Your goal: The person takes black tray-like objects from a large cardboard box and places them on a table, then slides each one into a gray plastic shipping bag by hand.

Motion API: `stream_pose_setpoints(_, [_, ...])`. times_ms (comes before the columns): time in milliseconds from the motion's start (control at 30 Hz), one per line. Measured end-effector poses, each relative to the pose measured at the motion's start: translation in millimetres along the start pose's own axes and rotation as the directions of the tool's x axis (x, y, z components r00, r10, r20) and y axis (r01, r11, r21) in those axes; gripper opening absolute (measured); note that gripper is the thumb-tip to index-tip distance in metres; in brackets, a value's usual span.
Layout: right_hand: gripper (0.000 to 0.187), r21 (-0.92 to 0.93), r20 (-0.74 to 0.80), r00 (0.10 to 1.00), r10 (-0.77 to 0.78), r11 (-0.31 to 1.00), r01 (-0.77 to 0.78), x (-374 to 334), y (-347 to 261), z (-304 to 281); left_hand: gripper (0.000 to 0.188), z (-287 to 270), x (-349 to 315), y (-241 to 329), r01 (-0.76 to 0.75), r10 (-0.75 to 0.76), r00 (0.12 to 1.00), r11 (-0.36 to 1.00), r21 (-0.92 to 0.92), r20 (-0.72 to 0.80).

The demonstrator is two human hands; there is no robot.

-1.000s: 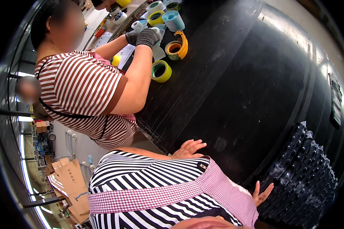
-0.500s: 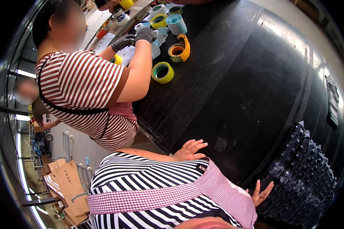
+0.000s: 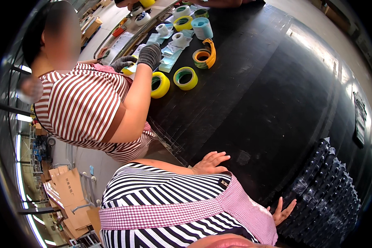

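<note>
My left hand (image 3: 211,163) rests on the near edge of the black tabletop (image 3: 256,107), fingers stretched out and nothing in them. Farther right, my right hand (image 3: 283,212) is open with its fingers apart, beside a stack of black strips (image 3: 318,194) with studs and clear plastic film on them. Its fingertips come close to the stack; whether they touch it I cannot tell. Beyond my left hand lie a yellow tape roll (image 3: 191,84), another yellow roll (image 3: 165,86) and an orange tape dispenser (image 3: 211,58).
To my left a co-worker in a striped shirt (image 3: 82,111) reaches over the table with grey gloves (image 3: 150,56). Past the gloves stand white rolls (image 3: 179,40), a light blue roll (image 3: 202,29) and pale blue sheets (image 3: 169,58). A flat dark packet (image 3: 359,118) lies far right; cardboard (image 3: 70,190) leans behind.
The co-worker's gloved hands have drawn back toward their body, uncovering a second yellow roll and the pale blue sheets. My view has shifted slightly; my hands stay in about the same places.
</note>
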State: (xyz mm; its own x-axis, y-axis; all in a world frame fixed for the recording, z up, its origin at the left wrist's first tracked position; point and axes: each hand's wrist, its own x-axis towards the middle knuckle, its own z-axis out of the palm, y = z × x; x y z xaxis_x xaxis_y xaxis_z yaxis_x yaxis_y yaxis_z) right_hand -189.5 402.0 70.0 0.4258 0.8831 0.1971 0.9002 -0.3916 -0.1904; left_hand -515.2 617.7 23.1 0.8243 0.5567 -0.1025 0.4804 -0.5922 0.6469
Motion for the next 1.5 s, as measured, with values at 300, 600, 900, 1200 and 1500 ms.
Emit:
stream_pose_setpoints(300, [0.075,-0.038,-0.023,0.997,-0.076,0.997,0.075,1,6,4,0.032,12,-3,-3,-0.049,0.057,0.990,0.996,0.069,-0.126])
stream_pose_setpoints(600, [0.072,-0.050,-0.041,0.990,-0.134,0.990,0.132,-1,14,8,0.027,3,0,1,-0.065,0.069,0.987,0.997,0.035,-0.145])
stream_pose_setpoints(900, [0.065,-0.059,-0.035,0.992,-0.122,0.991,0.119,-2,13,9,0.023,12,-3,-3,-0.074,0.086,0.978,0.995,0.070,-0.191])
stream_pose_setpoints(1200, [0.060,0.019,-0.115,0.981,-0.159,0.987,0.163,0,-2,0,0.026,10,-7,-7,-0.107,0.123,0.966,0.991,0.080,-0.228])
stream_pose_setpoints(1500, [0.063,0.178,-0.028,0.999,-0.022,0.984,0.027,-5,13,-12,0.031,16,7,18,-0.060,0.132,0.950,0.967,0.247,-0.285])
